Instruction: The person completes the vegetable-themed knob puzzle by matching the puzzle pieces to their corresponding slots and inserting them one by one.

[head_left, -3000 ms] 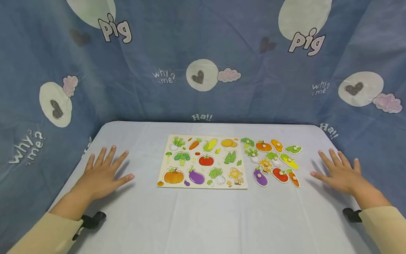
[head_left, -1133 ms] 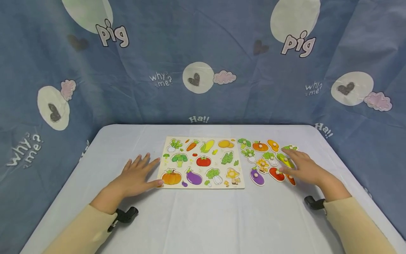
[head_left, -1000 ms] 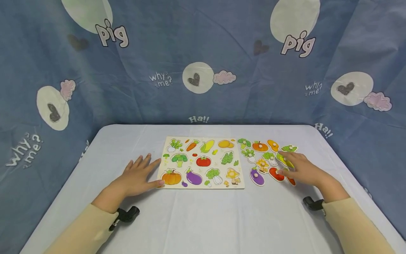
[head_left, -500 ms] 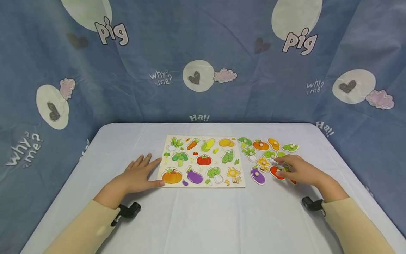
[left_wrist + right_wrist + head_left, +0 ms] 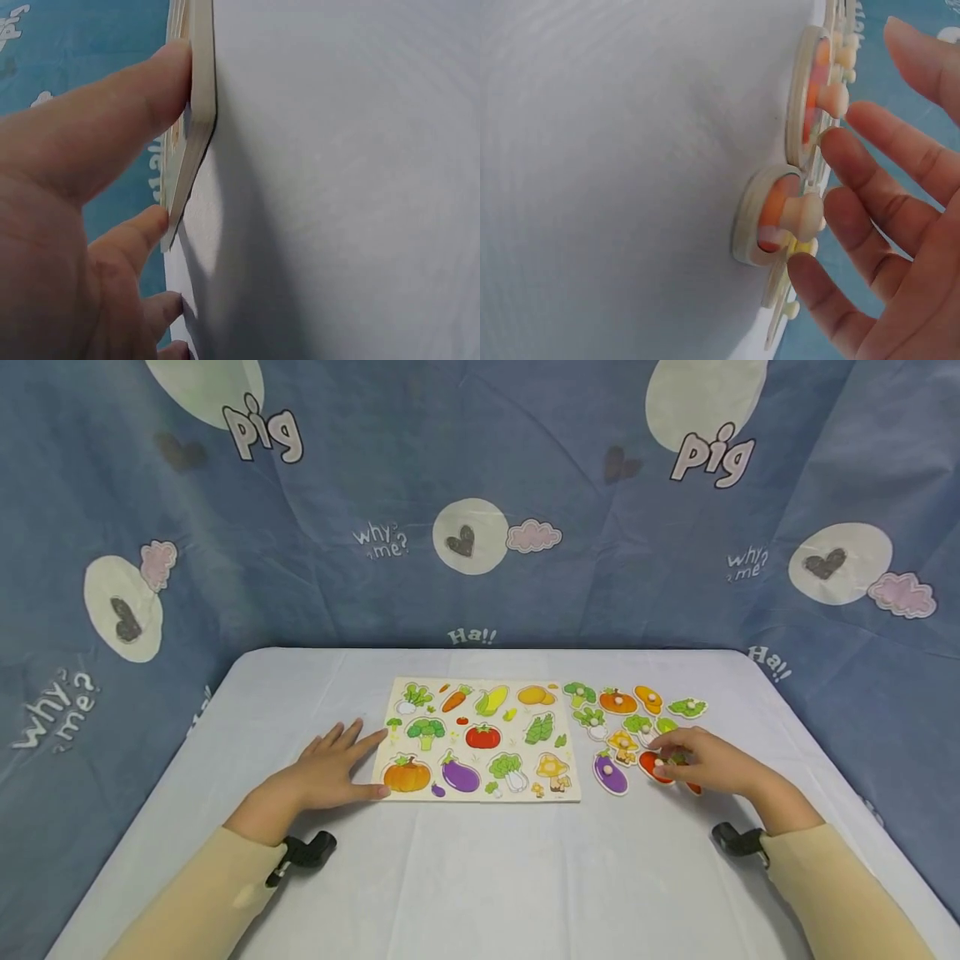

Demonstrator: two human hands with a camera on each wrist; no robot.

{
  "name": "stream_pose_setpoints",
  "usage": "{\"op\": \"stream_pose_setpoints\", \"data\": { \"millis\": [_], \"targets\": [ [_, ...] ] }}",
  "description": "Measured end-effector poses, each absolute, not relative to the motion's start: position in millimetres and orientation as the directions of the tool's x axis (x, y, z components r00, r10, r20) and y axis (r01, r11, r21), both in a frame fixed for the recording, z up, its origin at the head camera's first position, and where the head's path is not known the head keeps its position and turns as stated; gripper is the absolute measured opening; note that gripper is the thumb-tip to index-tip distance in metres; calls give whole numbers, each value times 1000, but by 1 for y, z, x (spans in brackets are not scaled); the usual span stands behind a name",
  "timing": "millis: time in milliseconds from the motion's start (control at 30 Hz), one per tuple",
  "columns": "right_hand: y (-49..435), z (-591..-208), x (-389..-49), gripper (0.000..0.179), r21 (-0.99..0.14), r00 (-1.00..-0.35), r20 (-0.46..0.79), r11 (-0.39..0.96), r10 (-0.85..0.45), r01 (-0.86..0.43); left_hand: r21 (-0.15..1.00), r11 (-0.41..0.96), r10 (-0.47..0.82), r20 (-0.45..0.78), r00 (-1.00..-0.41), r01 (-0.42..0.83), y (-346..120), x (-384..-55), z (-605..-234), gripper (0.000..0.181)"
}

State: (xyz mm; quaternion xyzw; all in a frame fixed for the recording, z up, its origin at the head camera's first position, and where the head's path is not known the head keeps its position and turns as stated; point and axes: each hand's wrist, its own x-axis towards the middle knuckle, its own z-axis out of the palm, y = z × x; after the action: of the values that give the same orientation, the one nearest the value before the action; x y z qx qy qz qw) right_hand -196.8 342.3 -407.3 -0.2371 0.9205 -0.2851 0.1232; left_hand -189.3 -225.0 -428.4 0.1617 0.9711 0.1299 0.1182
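Observation:
A wooden vegetable puzzle board [image 5: 517, 777] lies on the table. My left hand [image 5: 322, 779] is at its left edge, fingers extended; in the left wrist view the thumb [image 5: 142, 90] rests on the board's corner and the index finger touches the side. Knobbed puzzle pieces lie to the right of the board. Over their near right part is my right hand [image 5: 712, 764], fingers loosely bent and holding nothing. The tomato piece [image 5: 651, 767] shows beside its thumb, while the carrot piece [image 5: 771, 214] and the corn piece [image 5: 665, 725] are partly hidden beneath it in the head view.
Around the right hand lie the eggplant piece [image 5: 610, 774], mushroom piece [image 5: 621, 743], pumpkin piece [image 5: 617, 700], broccoli piece [image 5: 579, 693] and several others, close together. A patterned blue cloth [image 5: 390, 602] hangs behind the white-covered table [image 5: 480, 877].
Both hands have come inward from the table's sides: the left to the board's edge, the right over the pieces. During the last half second they have barely moved.

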Motion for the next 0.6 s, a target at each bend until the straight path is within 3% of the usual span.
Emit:
{"op": "stream_pose_setpoints", "data": {
  "millis": [600],
  "targets": [
    [333, -411, -206, 10, -569, -850, -221, 771, -479, -286, 288, 920, 335, -219, -916, 267, -225, -186, -427, 102]
  ]
}}
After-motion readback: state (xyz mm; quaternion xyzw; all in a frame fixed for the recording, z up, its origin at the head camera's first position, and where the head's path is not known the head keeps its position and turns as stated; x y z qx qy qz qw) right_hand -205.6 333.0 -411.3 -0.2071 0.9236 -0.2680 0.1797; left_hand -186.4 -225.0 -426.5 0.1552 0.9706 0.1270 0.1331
